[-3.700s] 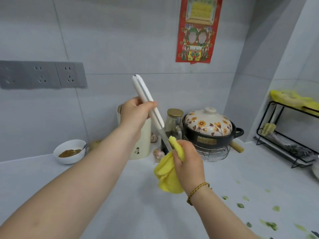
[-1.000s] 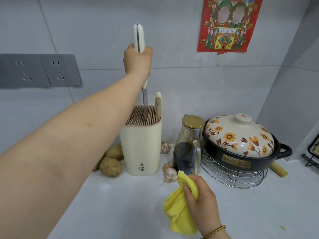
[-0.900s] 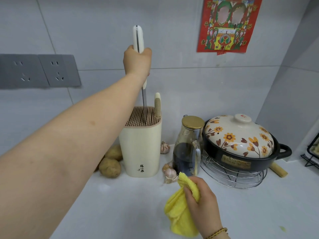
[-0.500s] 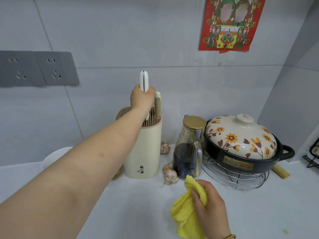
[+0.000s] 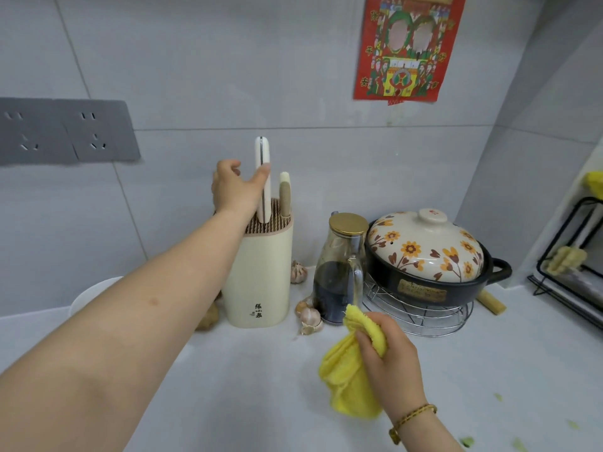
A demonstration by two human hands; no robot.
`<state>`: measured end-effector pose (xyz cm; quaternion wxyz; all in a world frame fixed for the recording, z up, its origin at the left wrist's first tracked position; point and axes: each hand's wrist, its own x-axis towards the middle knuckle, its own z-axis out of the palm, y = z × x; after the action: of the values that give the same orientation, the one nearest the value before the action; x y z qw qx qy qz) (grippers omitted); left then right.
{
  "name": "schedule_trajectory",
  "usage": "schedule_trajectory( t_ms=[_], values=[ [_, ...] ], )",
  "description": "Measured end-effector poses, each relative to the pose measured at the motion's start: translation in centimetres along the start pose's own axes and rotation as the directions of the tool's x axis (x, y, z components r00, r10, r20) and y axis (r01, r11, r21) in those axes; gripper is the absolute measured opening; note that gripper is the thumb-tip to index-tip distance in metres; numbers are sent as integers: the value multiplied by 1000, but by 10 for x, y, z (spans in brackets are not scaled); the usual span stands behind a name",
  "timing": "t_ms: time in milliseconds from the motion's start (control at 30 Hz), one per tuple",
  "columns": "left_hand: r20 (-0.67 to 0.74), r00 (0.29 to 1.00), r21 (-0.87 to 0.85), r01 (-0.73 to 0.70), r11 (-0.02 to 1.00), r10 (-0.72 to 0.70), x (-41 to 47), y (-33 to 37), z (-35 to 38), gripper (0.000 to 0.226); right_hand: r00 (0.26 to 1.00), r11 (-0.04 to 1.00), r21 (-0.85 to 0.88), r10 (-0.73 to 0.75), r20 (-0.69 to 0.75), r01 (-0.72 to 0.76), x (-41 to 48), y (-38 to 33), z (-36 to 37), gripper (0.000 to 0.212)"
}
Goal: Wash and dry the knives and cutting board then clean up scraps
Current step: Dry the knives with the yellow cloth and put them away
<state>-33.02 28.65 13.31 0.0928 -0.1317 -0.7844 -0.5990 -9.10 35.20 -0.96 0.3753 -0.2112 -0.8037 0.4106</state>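
Two hands are in view. The left hand (image 5: 233, 187) is raised beside the knife (image 5: 262, 154), its fingers loose and uncurled. Only the thumb tip touches the side of the white handle, and the hand grips nothing. The knife stands upright with its blade sunk out of sight in the cream knife block (image 5: 259, 275). A second, shorter handle (image 5: 285, 194) stands just to its right in the same block. The right hand (image 5: 390, 363) hangs low over the counter (image 5: 248, 393), fingers curled round a bunched yellow cloth (image 5: 346, 383).

Garlic bulbs (image 5: 310, 316) lie just beside the block's right foot. Next comes a glass bottle with a gold lid (image 5: 342, 272), close against a flowered clay pot (image 5: 424, 256) on a wire trivet (image 5: 421, 321). A potato (image 5: 208, 316) and a white bowl (image 5: 91, 293) sit behind the left forearm. The tiled wall rises right behind the block. Broad bare counter lies in front of the block and between the two arms. Green scraps (image 5: 468, 441) dot the counter at the lower right, and a black wire rack (image 5: 574, 290) closes the right edge.
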Motion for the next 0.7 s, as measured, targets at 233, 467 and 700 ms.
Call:
schedule_trajectory(
  t_ms=[233, 467, 700],
  values=[
    [136, 969, -255, -168, 952, 207, -78, 53, -25, 27, 982, 998, -19, 55, -181, -60, -27, -45, -41, 43],
    [767, 551, -354, -65, 933, 329, -205, 90, 22, 26, 904, 982, 27, 182, -386, -186, -99, -68, -127, 33],
    [935, 135, -317, -97, 943, 328, -348, 110, 62, 23, 779, 934, -89, 232, -582, -345, -206, -76, -228, 31]
  ],
)
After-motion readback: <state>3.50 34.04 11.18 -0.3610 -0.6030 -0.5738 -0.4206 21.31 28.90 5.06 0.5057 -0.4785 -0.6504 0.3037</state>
